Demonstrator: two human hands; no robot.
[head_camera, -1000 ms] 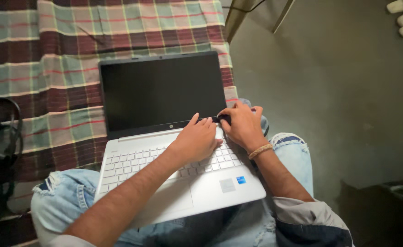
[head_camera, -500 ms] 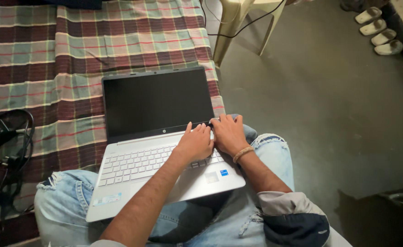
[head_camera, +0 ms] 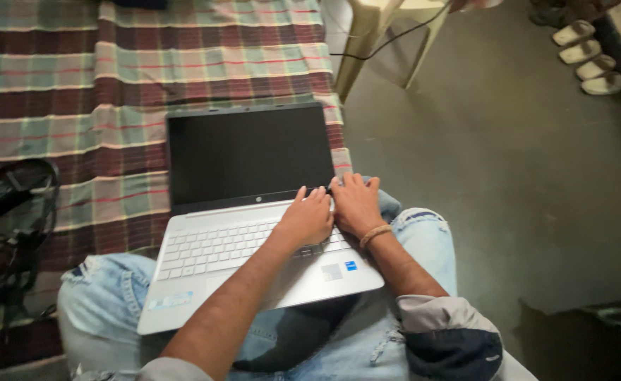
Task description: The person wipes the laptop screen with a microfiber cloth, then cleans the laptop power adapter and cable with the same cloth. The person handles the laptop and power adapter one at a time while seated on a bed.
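A silver laptop lies open on my lap, its screen dark. My left hand reaches across the keyboard to the right rear corner, fingers curled at the hinge. My right hand, with a band on its wrist, presses beside it at the same corner. What the fingertips pinch is too small to make out. I am wearing light blue jeans.
A plaid cloth covers the bed in front of me. A black bag with straps lies at the left. A plastic chair with a black cable stands ahead on the grey floor; sandals line the far right.
The view has tilted and shifted, so the laptop sits lower right in frame. Both hands stay together at the laptop's right rear corner with little movement.
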